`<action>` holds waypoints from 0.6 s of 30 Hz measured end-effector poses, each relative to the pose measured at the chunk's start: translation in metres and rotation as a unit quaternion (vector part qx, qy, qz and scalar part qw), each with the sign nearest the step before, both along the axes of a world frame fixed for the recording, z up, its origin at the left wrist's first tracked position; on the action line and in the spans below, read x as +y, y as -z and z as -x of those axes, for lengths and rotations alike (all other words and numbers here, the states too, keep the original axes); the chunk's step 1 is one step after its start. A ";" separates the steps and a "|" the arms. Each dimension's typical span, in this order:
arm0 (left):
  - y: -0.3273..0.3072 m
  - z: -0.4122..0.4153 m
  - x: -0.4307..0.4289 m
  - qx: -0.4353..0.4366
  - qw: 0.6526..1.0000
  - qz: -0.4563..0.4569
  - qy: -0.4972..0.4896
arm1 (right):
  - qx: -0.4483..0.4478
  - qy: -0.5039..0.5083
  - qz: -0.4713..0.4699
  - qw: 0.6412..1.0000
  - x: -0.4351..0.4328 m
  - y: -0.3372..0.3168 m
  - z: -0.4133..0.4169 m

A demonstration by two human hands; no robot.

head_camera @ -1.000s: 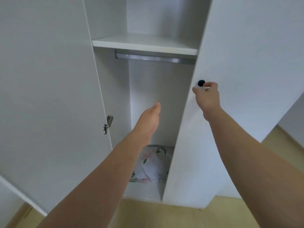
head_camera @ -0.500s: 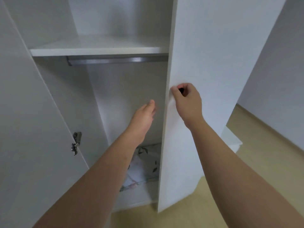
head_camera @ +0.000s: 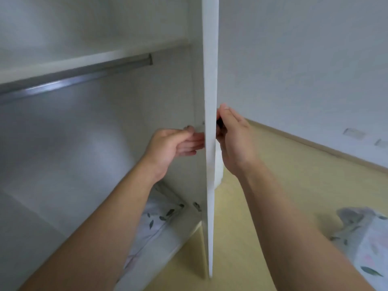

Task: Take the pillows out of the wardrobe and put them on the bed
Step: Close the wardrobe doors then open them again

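The white wardrobe door (head_camera: 210, 80) stands edge-on in the middle of the view. My right hand (head_camera: 235, 139) is on its outer face, fingers closed on the small dark knob (head_camera: 220, 123). My left hand (head_camera: 172, 145) is on the inner side, its fingertips pressed flat against the door. A leaf-patterned pillow (head_camera: 154, 223) lies on the wardrobe floor, partly hidden by my left forearm. Fabric with the same print, the bed's bedding (head_camera: 365, 238), shows at the lower right.
Inside the wardrobe a white shelf (head_camera: 63, 64) runs above a metal hanging rail (head_camera: 73, 80). Yellowish floor (head_camera: 273, 185) spreads to the right, bounded by a white wall with a skirting board (head_camera: 315, 143).
The right door has swung further open and is now edge-on. My left hand moved from mid-air inside the wardrobe onto the door's inner face. The view turned right, revealing the bedding.
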State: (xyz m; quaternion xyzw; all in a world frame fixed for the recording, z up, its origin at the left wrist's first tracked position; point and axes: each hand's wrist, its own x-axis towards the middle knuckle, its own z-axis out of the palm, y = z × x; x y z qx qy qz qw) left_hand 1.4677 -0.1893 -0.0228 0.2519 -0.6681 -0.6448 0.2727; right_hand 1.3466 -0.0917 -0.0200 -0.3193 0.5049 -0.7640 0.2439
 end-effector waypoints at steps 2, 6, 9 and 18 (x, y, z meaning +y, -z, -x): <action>0.004 0.023 0.010 0.002 0.999 0.006 0.051 | -0.037 0.027 -0.026 0.999 0.020 0.003 0.018; 0.014 0.071 0.031 0.027 0.994 0.012 0.107 | -0.025 0.099 -0.135 0.986 0.063 0.026 0.045; 0.019 0.107 0.045 0.045 0.990 0.004 0.134 | 0.044 0.172 -0.186 0.966 0.082 0.034 0.054; 0.032 0.171 0.033 0.028 0.983 -0.022 0.179 | 0.328 0.254 -0.573 0.707 0.088 0.032 0.096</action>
